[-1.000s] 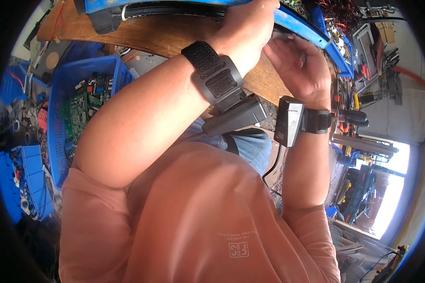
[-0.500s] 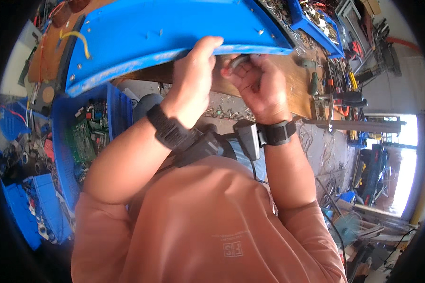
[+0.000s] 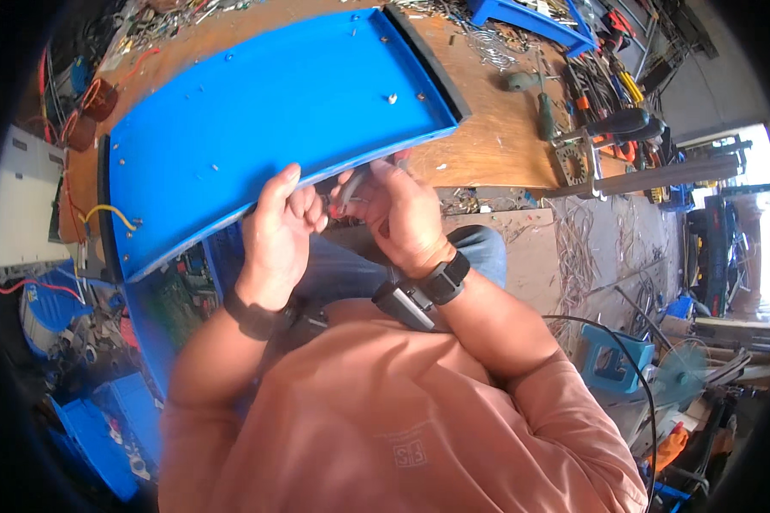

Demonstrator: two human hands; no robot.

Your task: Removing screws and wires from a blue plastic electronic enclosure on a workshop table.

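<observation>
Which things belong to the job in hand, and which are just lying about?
Apparently in the job:
blue panel, at the left hand
grey-and-red item in the right hand, blurred

Seemingly lying about:
green-handled screwdriver
blue tray
turquoise stool

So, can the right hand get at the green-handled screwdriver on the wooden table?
Likely yes: the screwdriver lies right of the blue rimmed panel, nothing apparent blocks the right hand, but it seems to hold a blurred red-and-grey object.
</observation>
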